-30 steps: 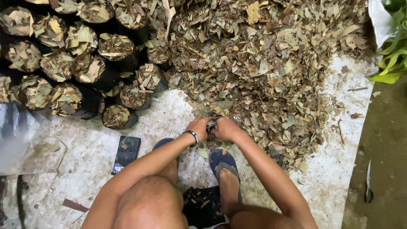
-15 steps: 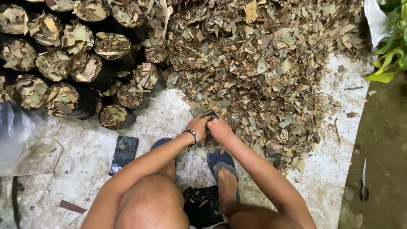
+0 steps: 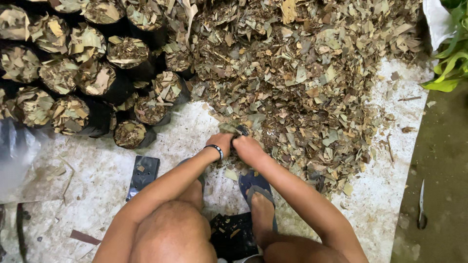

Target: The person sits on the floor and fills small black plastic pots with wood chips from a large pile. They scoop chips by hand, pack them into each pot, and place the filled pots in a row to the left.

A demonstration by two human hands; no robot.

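Both our left hand (image 3: 223, 142) and right hand (image 3: 248, 146) close on a small black bag (image 3: 241, 130) at the leaf pile (image 3: 312, 78), many filled bags (image 3: 92, 78) already standing, much still loose.

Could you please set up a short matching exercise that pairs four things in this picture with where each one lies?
Things:
1. heap of dry chopped brown leaves
2. black round bags stuffed with leaves
3. flat empty black bag
4. blue rubber sandal

Places:
a. on the person's right foot
b. upper left, packed in rows
c. upper middle and right, spread over the white sheet
d. flat on the sheet, left of the left forearm

Pairs: 1-c, 2-b, 3-d, 4-a
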